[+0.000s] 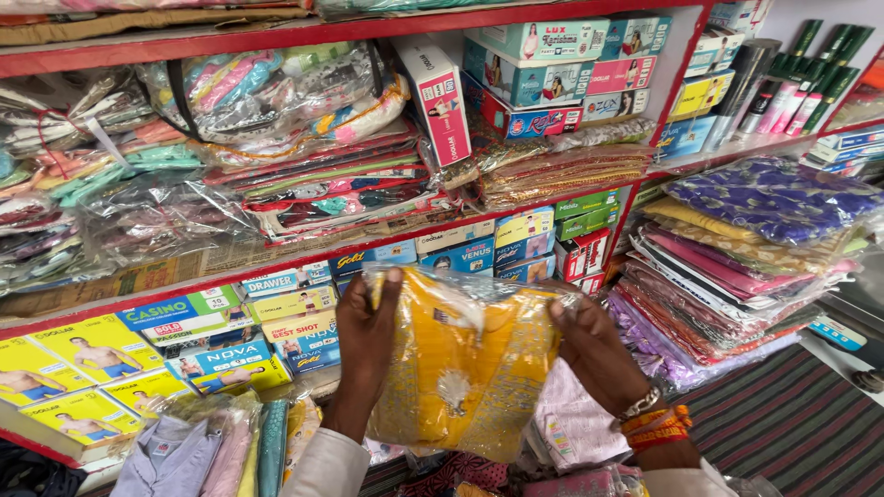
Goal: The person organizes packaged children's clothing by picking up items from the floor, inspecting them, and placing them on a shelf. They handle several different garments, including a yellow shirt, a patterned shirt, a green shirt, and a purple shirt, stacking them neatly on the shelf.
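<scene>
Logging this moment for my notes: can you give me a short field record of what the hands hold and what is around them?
left hand: grips left edge of yellow garment packet
right hand: grips packet's right edge
packet: clear plastic wrap, held upright in front of the shelves
shelves: red, with stacked boxes and wrapped clothes
right side: pile of folded fabrics
right wrist: bangles
</scene>
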